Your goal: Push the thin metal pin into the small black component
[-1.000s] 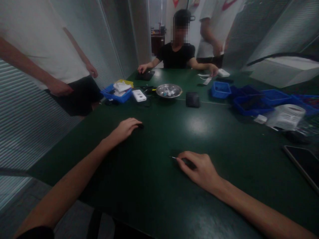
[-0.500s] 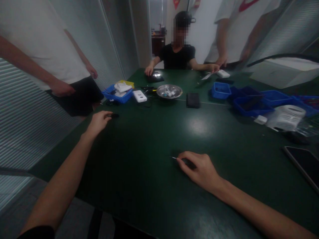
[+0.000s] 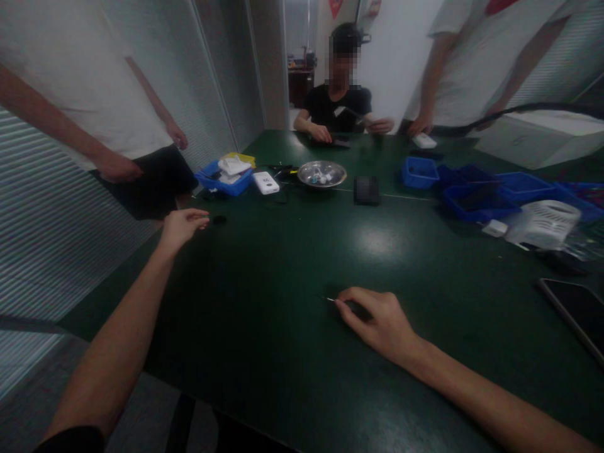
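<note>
On the left part of the dark green table (image 3: 264,270), my left hand (image 3: 182,228) is raised slightly with its fingers stretched out and a little apart. Just right of its fingertips lies a small round black object (image 3: 219,220), apart from the hand; its kind is too dark to make out. Near the table's middle, my right hand (image 3: 375,318) rests with thumb and forefinger pinched on a thin silvery pin-like piece (image 3: 330,299). Only the tip of that piece sticks out to the left; the rest is hidden by the fingers.
Beyond my hands stand a metal bowl (image 3: 302,181) of small white parts, a white power bank (image 3: 266,183), a black square item (image 3: 367,190) and blue trays (image 3: 419,180). A phone (image 3: 573,314) lies at right. A seated person (image 3: 337,110) and two standing people surround the table.
My left hand has let go of the round black object and drawn back to the left. My right hand stays put. The seated person's hands have moved closer together.
</note>
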{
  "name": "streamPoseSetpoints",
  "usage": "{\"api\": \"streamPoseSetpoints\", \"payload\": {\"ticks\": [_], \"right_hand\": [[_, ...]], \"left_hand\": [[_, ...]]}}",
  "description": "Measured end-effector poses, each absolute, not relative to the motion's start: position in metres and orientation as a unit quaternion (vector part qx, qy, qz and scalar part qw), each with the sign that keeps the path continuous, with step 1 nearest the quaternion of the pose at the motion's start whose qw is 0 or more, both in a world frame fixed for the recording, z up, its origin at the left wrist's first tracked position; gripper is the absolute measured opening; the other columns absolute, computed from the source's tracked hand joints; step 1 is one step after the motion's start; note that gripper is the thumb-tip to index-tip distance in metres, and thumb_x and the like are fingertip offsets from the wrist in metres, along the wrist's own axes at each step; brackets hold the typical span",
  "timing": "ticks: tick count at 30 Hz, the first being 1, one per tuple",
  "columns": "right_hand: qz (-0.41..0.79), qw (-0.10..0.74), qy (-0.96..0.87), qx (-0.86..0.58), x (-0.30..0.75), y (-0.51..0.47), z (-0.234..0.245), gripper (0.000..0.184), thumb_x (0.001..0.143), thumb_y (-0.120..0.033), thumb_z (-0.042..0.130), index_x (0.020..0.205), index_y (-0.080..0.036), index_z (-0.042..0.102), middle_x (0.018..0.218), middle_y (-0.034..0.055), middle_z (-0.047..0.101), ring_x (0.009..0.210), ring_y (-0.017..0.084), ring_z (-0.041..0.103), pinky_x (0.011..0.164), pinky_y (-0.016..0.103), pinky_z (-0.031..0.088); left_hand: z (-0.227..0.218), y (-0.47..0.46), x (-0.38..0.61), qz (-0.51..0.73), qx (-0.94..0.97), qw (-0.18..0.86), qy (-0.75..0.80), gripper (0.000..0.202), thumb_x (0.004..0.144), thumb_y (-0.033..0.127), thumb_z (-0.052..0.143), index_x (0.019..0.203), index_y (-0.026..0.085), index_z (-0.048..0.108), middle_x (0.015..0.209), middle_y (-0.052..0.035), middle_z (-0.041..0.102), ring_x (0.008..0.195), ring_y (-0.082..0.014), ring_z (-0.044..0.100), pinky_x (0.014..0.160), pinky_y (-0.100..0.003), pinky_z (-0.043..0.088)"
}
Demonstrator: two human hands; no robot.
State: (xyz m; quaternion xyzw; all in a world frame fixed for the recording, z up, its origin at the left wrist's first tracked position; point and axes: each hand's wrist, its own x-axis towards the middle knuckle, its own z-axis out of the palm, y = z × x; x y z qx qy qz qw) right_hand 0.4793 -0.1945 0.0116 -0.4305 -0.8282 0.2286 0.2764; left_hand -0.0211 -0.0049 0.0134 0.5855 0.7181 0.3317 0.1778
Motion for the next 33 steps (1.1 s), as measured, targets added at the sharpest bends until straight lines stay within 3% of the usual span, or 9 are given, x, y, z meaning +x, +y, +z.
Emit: {"api": "streamPoseSetpoints", "payload": {"ticks": [3, 7, 15, 22, 33], "right_hand": [[0.23, 0.277, -0.83, -0.427, 0.48, -0.195, 0.012, 0.024, 0.104, -0.034, 0.051, 0.101, -0.02, 0.069, 0.086, 0.0031, 0.073, 0.061, 0.012, 0.065, 0.058, 0.024, 0.049], [0.233, 0.278, -0.829, -0.427, 0.48, -0.195, 0.013, 0.022, 0.104, -0.034, 0.052, 0.101, -0.02, 0.069, 0.086, 0.0032, 0.073, 0.061, 0.012, 0.065, 0.058, 0.024, 0.048], [0.235, 0.276, -0.828, -0.428, 0.48, -0.196, 0.014, 0.022, 0.104, -0.034, 0.052, 0.101, -0.02, 0.069, 0.086, 0.0024, 0.072, 0.063, 0.013, 0.065, 0.059, 0.025, 0.049], [0.235, 0.275, -0.829, -0.427, 0.482, -0.196, 0.012, 0.023, 0.104, -0.034, 0.052, 0.101, -0.02, 0.069, 0.087, 0.0018, 0.072, 0.063, 0.012, 0.066, 0.059, 0.025, 0.048], [0.236, 0.275, -0.827, -0.431, 0.481, -0.195, 0.01, 0.022, 0.104, -0.035, 0.053, 0.101, -0.021, 0.07, 0.087, 0.0013, 0.072, 0.063, 0.012, 0.066, 0.059, 0.025, 0.048]], "left_hand": [[0.014, -0.003, -0.017, 0.343, 0.58, 0.199, 0.711, 0.036, 0.077, 0.027, 0.077, 0.11, 0.014, 0.076, 0.081, -0.0068, 0.077, 0.079, -0.0201, 0.074, 0.076, -0.029, 0.057], [0.018, -0.008, -0.009, 0.354, 0.589, 0.19, 0.701, 0.035, 0.081, 0.029, 0.074, 0.112, 0.014, 0.076, 0.091, -0.0083, 0.077, 0.079, -0.0199, 0.074, 0.075, -0.03, 0.057], [0.009, -0.01, 0.008, 0.346, 0.621, 0.095, 0.697, 0.035, 0.085, 0.042, 0.07, 0.11, 0.019, 0.079, 0.11, -0.0084, 0.076, 0.097, -0.0237, 0.068, 0.084, -0.032, 0.052], [-0.008, -0.003, 0.004, 0.354, 0.617, 0.087, 0.698, 0.035, 0.084, 0.042, 0.073, 0.11, 0.02, 0.079, 0.103, -0.0075, 0.075, 0.088, -0.0222, 0.067, 0.075, -0.03, 0.05], [-0.02, 0.006, -0.003, 0.358, 0.599, 0.098, 0.709, 0.037, 0.081, 0.044, 0.076, 0.111, 0.023, 0.081, 0.096, -0.0067, 0.076, 0.081, -0.023, 0.067, 0.074, -0.032, 0.05]]}}
